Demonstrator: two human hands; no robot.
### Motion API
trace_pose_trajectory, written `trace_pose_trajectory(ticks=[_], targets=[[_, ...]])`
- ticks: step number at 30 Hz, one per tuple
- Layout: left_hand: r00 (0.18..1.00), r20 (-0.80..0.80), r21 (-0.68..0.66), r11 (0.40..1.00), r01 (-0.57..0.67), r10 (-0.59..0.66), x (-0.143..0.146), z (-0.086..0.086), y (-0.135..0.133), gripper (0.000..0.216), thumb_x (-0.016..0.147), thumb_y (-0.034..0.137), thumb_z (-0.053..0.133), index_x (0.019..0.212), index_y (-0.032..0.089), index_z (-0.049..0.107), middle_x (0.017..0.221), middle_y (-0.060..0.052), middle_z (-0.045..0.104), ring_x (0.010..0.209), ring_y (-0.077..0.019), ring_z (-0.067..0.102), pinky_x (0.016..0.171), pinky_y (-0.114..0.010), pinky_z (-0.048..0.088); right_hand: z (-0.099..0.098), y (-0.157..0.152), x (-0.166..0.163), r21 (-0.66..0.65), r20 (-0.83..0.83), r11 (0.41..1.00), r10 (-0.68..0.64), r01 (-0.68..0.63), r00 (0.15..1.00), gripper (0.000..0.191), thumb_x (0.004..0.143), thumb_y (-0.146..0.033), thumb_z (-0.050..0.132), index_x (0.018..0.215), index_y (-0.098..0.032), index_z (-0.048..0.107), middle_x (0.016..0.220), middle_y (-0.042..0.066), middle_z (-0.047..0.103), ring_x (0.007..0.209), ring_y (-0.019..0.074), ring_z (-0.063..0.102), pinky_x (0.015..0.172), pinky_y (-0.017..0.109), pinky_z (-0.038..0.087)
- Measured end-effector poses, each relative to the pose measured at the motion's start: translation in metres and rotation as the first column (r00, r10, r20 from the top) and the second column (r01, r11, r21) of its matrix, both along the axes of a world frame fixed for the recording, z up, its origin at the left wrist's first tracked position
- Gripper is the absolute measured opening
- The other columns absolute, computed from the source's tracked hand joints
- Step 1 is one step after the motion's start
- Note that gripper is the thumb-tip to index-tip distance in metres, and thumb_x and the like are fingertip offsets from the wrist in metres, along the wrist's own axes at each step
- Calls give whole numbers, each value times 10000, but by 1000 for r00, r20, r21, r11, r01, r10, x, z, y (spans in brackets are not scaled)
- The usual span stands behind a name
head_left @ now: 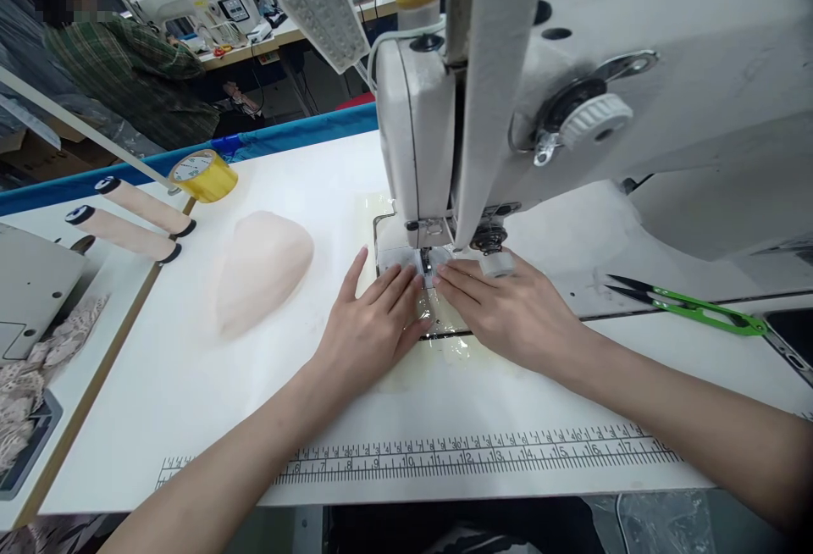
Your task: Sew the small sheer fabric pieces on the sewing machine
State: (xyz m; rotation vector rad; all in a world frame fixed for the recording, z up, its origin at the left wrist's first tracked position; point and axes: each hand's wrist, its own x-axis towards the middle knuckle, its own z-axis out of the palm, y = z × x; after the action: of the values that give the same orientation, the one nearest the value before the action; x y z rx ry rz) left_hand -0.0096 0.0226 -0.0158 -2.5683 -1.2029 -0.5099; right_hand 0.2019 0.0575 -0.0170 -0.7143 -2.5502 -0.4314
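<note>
My left hand lies flat just left of the presser foot of a white sewing machine, its fingers stretched out and the thumb apart. From the other side my right hand rests with straight fingers, the tips close to the foot. Beneath both hands is the shiny, tape-covered machine bed. A thin pale, sheer bit of material seems to show by the foot; the fingers cover most of it. Left of my hands lies a sheer, pale pink fabric piece with a rounded edge.
Green-handled thread snips lie at the right. Two thread cones and a yellow tape roll sit at the left. A printed ruler runs along the front edge. Beyond the blue-edged table, a person in a plaid shirt is beside another machine.
</note>
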Motion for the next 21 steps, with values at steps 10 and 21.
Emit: trace_pose_trajectory(ticks=[10, 21], targets=[[997, 34, -140, 988, -63, 68, -4, -2, 14, 470, 991, 403, 429, 1336, 102, 537, 1354, -145, 573, 1279, -293, 534, 1194, -633, 151, -1, 5, 2, 8, 102, 999, -53, 52, 993, 348, 869, -19, 472, 1160, -60, 659, 1088, 114, 723, 1010, 246, 657, 1135, 516, 302], [990, -16, -92, 986, -141, 140, -4, -1, 13, 475, 985, 417, 436, 1339, 111, 515, 1327, -133, 600, 1240, -278, 543, 1161, -563, 247, 5, 5, 7, 56, 35, 995, -84, 82, 996, 350, 874, -28, 448, 989, -241, 701, 905, 3, 751, 798, 209, 665, 1089, 514, 367]])
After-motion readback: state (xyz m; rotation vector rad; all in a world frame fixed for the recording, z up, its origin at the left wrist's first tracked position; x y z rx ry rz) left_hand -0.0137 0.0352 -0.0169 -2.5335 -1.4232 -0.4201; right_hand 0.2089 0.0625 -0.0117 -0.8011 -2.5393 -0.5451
